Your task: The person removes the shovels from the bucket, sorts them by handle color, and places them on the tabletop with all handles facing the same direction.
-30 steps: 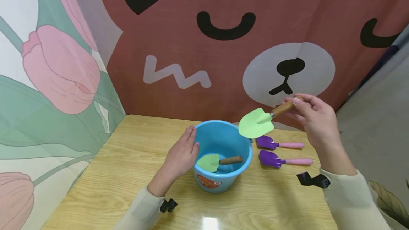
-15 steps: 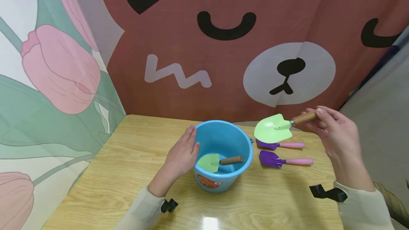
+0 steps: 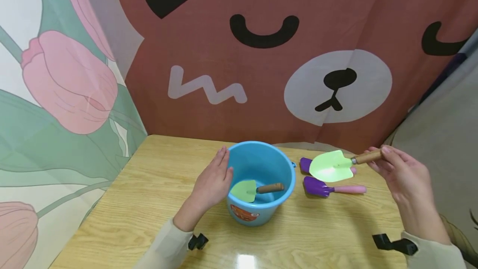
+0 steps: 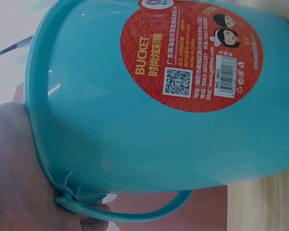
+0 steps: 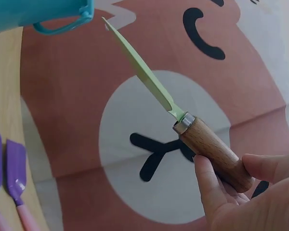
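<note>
My right hand (image 3: pixel 410 177) pinches the wooden handle end of a light green trowel (image 3: pixel 332 167), held up over the right part of the table. In the right wrist view, thumb and fingers meet around the trowel handle (image 5: pixel 214 151). A blue bucket (image 3: pixel 254 157) stands upright on the table, and my left hand (image 3: pixel 210 179) rests against its left side at the rim, fingers straight. Another green trowel (image 3: pixel 244 191) lies inside the bucket. Two purple hand shovels with pink grips lie right of it: the nearer shovel (image 3: pixel 316 187) shows fully, the farther shovel (image 3: pixel 305 165) is partly hidden behind the held trowel.
The wooden table (image 3: pixel 157 202) ends at a hanging cloth (image 3: pixel 209 123) with a bear's face. A flowered curtain (image 3: pixel 71 82) hangs to the left. The bucket's bail handle (image 4: pixel 135 216) hangs along its far side in the left wrist view.
My right hand has moved right and down with the green trowel, away from the bucket and over the farther purple shovel. My left hand and the bucket stay in place.
</note>
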A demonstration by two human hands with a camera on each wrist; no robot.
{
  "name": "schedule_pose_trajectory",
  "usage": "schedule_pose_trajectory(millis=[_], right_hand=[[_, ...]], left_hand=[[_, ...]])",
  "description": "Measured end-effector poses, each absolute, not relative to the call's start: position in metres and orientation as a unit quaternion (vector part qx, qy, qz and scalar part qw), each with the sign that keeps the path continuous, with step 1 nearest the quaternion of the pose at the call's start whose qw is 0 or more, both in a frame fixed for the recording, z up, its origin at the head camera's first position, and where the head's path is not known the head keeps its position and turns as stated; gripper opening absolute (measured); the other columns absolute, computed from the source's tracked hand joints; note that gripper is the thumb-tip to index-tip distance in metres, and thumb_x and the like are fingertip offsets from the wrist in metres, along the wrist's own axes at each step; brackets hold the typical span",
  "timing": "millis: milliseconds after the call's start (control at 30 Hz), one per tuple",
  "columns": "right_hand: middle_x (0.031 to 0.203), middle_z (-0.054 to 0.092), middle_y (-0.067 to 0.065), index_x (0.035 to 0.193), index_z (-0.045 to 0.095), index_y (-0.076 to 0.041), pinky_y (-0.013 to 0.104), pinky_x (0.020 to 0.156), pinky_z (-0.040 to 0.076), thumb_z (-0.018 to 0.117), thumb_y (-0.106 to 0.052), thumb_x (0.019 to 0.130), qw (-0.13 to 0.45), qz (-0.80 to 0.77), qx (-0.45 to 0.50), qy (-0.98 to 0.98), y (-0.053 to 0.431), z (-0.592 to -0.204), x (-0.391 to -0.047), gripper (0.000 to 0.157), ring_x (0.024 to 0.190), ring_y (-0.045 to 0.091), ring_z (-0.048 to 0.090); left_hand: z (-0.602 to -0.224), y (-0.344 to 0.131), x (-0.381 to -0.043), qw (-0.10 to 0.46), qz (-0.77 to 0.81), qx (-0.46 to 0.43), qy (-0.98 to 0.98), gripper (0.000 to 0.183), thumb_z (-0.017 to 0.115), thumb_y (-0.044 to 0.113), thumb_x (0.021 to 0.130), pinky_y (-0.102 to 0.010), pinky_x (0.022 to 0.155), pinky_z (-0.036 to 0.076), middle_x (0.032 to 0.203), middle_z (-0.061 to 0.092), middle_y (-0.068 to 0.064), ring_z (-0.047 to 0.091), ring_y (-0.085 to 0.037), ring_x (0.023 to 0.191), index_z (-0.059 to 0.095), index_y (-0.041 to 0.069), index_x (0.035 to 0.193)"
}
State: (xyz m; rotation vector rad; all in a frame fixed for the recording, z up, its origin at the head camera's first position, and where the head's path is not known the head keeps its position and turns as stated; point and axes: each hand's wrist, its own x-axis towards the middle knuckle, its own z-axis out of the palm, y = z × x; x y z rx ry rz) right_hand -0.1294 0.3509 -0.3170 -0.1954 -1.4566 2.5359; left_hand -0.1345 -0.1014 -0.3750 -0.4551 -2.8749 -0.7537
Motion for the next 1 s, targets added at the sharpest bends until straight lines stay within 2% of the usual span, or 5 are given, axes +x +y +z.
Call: schedule_pose_trajectory(millis=[200,500,1000], right_hand=[[0.105,0.062,0.009,0.104,0.075,0.003,0.041,0.076,0.062,0.062,0.003,0.097,0.086,0.888,-0.062,-0.448,0.366,-0.334,-0.124,0.015,0.091,0.027,0.076],[0.096,0.076,0.013,0.100,0.077,-0.002,0.038,0.076,0.062,0.060,0.000,0.099,0.050,0.893,-0.085,-0.440,0.380,-0.362,-0.116,0.017,0.089,0.025,0.077],[0.090,0.076,0.020,0.097,0.078,0.001,0.038,0.078,0.062,0.047,0.002,0.104,-0.003,0.897,-0.063,-0.437,0.399,-0.408,-0.116,0.032,0.085,0.029,0.077]], left_hand=[[-0.377,-0.101,-0.134,0.067,-0.253,-0.147,-0.954,0.060,0.035,0.034,0.109,-0.047,0.123,0.026,0.167,0.022,-0.015,0.019,-0.029,0.155,0.030,-0.003,0.156],[-0.374,-0.099,-0.133,0.061,-0.254,-0.138,-0.955,0.061,0.035,0.035,0.109,-0.046,0.123,0.026,0.167,0.021,-0.014,0.018,-0.029,0.155,0.030,-0.002,0.157],[-0.369,-0.092,-0.127,0.054,-0.265,-0.108,-0.957,0.064,0.034,0.038,0.109,-0.047,0.123,0.026,0.168,0.018,-0.016,0.017,-0.031,0.155,0.029,-0.004,0.157]])
